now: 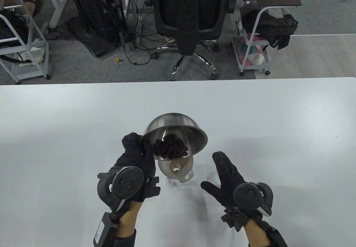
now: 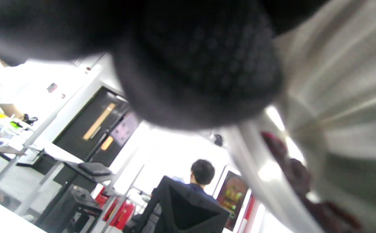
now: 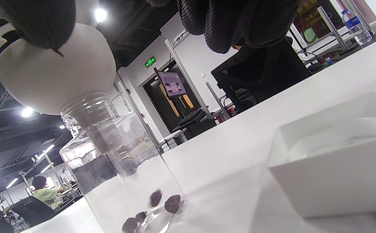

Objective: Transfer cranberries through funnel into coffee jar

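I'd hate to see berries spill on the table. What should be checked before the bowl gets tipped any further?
1. Funnel seated in the jar mouth: ok.
2. Bowl lip above the funnel: ok; tilted, cranberries piled at its low edge.
3. Left hand grips the bowl rim: ok.
4. Jar steadied: not ok; right hand is spread open beside it, apart.
5. Funnel spout free: ok; a few berries lie on the jar bottom.
6. Room left in jar: ok, nearly empty.
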### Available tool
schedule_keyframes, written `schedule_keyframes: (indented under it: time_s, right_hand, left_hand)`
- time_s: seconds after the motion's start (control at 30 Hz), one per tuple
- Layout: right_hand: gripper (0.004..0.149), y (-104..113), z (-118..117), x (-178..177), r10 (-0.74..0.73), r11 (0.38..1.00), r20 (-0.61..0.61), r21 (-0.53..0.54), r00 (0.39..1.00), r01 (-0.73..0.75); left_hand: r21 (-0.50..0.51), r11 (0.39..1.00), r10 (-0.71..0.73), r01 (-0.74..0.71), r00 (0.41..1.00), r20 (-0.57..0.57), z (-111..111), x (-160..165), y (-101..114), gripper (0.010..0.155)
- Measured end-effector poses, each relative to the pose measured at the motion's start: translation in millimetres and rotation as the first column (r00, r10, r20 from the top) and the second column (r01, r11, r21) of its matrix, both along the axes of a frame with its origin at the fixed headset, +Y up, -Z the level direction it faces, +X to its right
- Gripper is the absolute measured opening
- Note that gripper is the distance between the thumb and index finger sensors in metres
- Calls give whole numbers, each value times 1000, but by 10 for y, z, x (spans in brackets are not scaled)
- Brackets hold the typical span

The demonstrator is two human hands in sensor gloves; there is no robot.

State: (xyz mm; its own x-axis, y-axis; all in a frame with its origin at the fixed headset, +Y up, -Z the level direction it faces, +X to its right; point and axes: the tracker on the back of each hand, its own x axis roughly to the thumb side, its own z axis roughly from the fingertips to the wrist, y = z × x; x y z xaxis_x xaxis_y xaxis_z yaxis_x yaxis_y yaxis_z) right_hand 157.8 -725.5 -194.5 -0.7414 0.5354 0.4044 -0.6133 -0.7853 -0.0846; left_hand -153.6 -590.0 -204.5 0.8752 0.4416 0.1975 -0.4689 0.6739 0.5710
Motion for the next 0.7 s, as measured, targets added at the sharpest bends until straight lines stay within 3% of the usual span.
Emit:
schedule_keyframes:
  time_s: [0.7]
  right_hand:
    - [92,-6,-4,-1,1,1000,-1,-3,1000,-1]
  left_hand:
    - [66,992,-102,104,994,-28,60,59,62,27]
